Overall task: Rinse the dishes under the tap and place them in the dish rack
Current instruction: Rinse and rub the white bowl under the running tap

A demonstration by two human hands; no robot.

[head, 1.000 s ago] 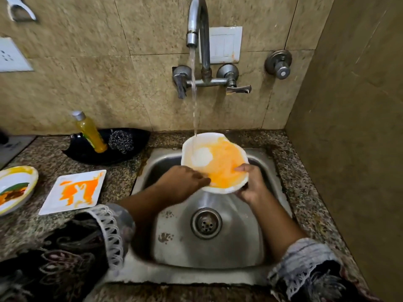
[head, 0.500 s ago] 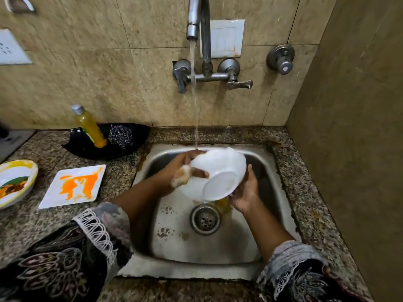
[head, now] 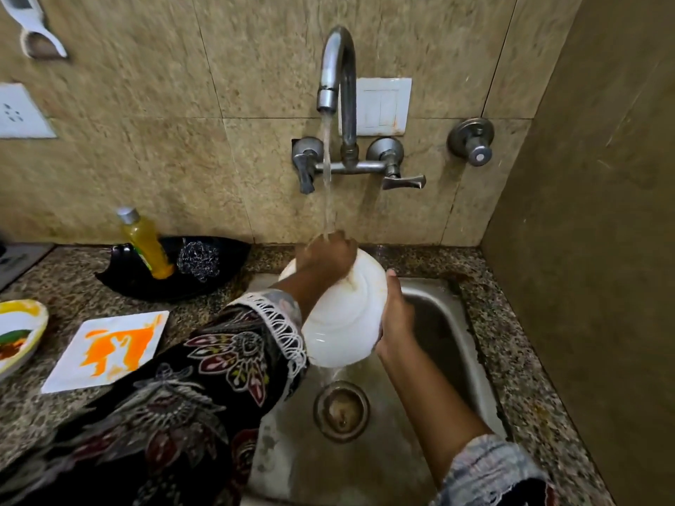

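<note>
A white plate (head: 339, 323) is held over the steel sink (head: 471, 363), its underside turned towards me. My right hand (head: 396, 315) grips its right edge. My left hand (head: 327, 255) lies on its far top edge, right under the stream from the tap (head: 336, 67), and water runs off the plate's lower rim towards the drain (head: 341, 410). A square white plate (head: 109, 350) smeared with orange lies on the counter at the left. A round dirty dish (head: 18, 332) sits at the left edge. No dish rack is in view.
A black tray (head: 175, 283) at the back of the granite counter holds a yellow soap bottle (head: 146, 242) and a steel scrubber (head: 199, 259). A wall valve (head: 473, 140) is right of the tap. A tiled side wall (head: 584, 250) closes the right.
The plate was turned over from its orange-stained face to its white underside and raised higher under the stream. My left hand moved from the plate's left side up to its top edge.
</note>
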